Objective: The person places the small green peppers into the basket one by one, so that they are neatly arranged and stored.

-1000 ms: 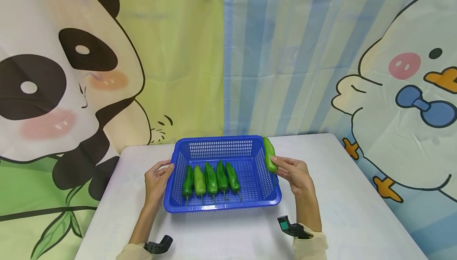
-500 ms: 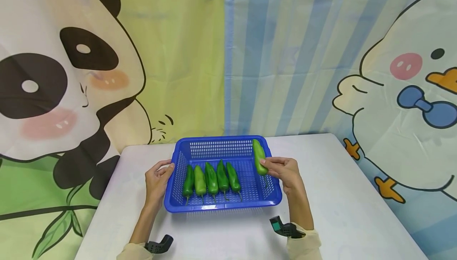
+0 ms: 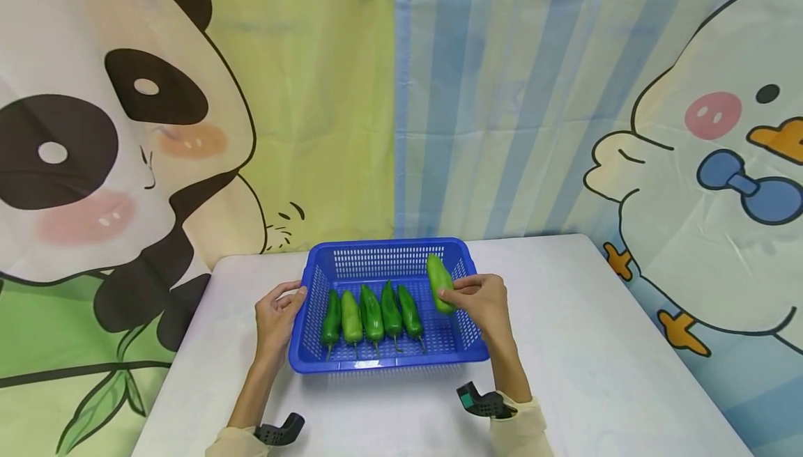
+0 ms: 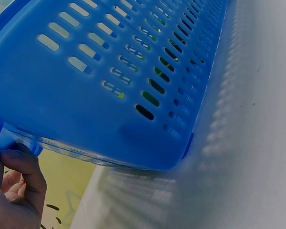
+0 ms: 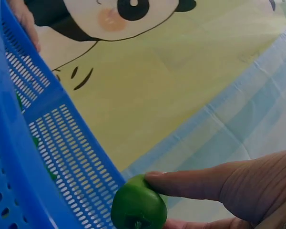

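A blue plastic basket (image 3: 389, 366) with slotted walls rests on the white table. My left hand (image 3: 273, 321) grips its left rim; the thumb and curled fingers (image 4: 24, 167) show at the rim in the left wrist view. Between thumb and fingers, my right hand (image 3: 488, 301) pinches a light green chili pepper (image 3: 439, 280) over the basket's right part. That pepper's stem end (image 5: 138, 207) faces the camera in the right wrist view. Several green peppers (image 3: 372, 312) lie side by side inside the basket, stems toward me, from the left to the middle.
White table surface (image 3: 615, 359) surrounds the basket. Behind it hangs a printed curtain (image 3: 326, 129) with a panda and a duck. A black wrist device (image 3: 486, 401) sits at each sleeve.
My right hand has carried the held pepper leftward, from beyond the basket's right rim to over its inside. The left hand, the basket and the row of peppers have stayed put.
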Demonstrator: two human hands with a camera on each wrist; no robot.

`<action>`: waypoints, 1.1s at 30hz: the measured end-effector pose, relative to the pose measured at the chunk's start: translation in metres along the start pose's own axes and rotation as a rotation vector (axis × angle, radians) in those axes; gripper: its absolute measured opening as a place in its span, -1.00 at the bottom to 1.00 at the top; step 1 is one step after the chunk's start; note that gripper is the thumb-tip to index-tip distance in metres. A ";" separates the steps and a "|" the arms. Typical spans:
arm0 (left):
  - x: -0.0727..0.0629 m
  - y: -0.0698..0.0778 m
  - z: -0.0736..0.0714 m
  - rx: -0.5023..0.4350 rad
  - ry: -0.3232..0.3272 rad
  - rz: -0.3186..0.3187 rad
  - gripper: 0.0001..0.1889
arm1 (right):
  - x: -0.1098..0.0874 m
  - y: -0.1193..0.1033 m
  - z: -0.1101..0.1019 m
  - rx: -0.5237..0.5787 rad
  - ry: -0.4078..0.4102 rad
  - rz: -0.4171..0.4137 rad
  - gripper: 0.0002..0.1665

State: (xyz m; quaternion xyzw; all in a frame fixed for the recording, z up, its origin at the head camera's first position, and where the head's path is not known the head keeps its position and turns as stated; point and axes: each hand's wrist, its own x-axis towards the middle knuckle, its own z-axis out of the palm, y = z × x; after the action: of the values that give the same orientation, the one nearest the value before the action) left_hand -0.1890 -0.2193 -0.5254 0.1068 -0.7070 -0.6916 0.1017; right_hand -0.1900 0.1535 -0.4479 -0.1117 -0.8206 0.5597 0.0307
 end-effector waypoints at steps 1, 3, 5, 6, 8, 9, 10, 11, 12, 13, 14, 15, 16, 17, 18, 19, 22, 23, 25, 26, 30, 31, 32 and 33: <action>0.000 0.000 0.000 -0.001 0.000 -0.001 -0.59 | 0.000 0.000 0.003 -0.032 0.007 -0.017 -0.57; 0.000 0.000 0.000 -0.001 0.001 -0.002 -0.59 | 0.000 0.002 0.009 -0.097 0.020 -0.050 -0.59; 0.000 0.000 0.000 -0.005 0.003 -0.002 -0.59 | 0.001 0.004 0.016 -0.155 0.030 -0.073 -0.59; 0.000 0.000 0.001 -0.005 0.004 -0.002 -0.59 | 0.002 0.005 0.019 -0.183 0.035 -0.082 -0.59; 0.000 -0.001 0.001 -0.004 0.004 -0.001 -0.59 | 0.002 0.008 0.025 -0.231 0.044 -0.092 -0.59; 0.000 -0.001 0.001 -0.004 0.003 -0.002 -0.59 | 0.002 0.008 0.027 -0.245 0.052 -0.097 -0.58; 0.000 -0.001 0.001 -0.004 0.002 -0.003 -0.59 | 0.002 0.009 0.030 -0.256 0.062 -0.103 -0.57; 0.001 -0.001 0.001 -0.004 0.001 -0.004 -0.59 | 0.002 0.010 0.033 -0.266 0.074 -0.112 -0.57; 0.001 -0.001 0.001 -0.002 -0.001 -0.004 -0.59 | 0.002 0.011 0.036 -0.274 0.087 -0.123 -0.58; 0.001 -0.001 0.000 -0.002 -0.001 -0.005 -0.59 | 0.002 0.012 0.038 -0.275 0.097 -0.135 -0.61; 0.001 -0.001 0.000 -0.001 -0.001 -0.006 -0.59 | 0.002 0.013 0.041 -0.278 0.107 -0.151 -0.64; 0.002 -0.002 0.000 0.000 -0.001 -0.007 -0.58 | 0.002 0.014 0.043 -0.281 0.114 -0.166 -0.65; 0.002 -0.002 0.000 0.000 0.000 -0.009 -0.58 | 0.002 0.015 0.045 -0.287 0.116 -0.178 -0.62; 0.002 -0.002 0.000 0.001 0.000 -0.010 -0.58 | 0.003 0.016 0.047 -0.295 0.115 -0.183 -0.55; 0.002 -0.002 -0.001 0.003 0.001 -0.012 -0.58 | 0.003 0.017 0.049 -0.301 0.112 -0.187 -0.46; 0.002 -0.002 -0.001 0.005 0.002 -0.014 -0.58 | 0.003 0.018 0.051 -0.307 0.108 -0.190 -0.37; 0.002 -0.001 -0.002 0.012 0.001 -0.019 -0.58 | 0.002 0.020 0.056 -0.328 0.101 -0.181 -0.26; 0.001 -0.001 -0.002 0.015 0.001 -0.018 -0.58 | 0.001 0.020 0.057 -0.337 0.100 -0.179 -0.29; 0.001 -0.001 -0.002 0.020 0.005 -0.014 -0.59 | 0.001 0.020 0.059 -0.364 0.104 -0.184 -0.41; 0.001 -0.001 -0.002 0.021 0.006 -0.011 -0.59 | 0.001 0.020 0.060 -0.378 0.105 -0.185 -0.47; 0.000 0.000 -0.001 0.011 0.008 0.004 -0.60 | 0.001 0.021 0.063 -0.438 0.108 -0.195 -0.57; 0.000 0.001 0.000 0.006 0.006 0.005 -0.60 | 0.001 0.021 0.063 -0.448 0.105 -0.197 -0.58; 0.000 0.001 0.000 0.002 0.004 0.005 -0.60 | 0.001 0.022 0.064 -0.456 0.105 -0.203 -0.58; 0.000 0.001 0.000 -0.002 0.002 0.004 -0.60 | 0.002 0.022 0.064 -0.461 0.104 -0.210 -0.59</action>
State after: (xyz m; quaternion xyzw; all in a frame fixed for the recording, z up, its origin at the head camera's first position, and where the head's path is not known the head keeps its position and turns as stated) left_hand -0.1892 -0.2190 -0.5244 0.1059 -0.7065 -0.6919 0.1039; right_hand -0.1993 0.1035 -0.4924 -0.0586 -0.9309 0.3450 0.1047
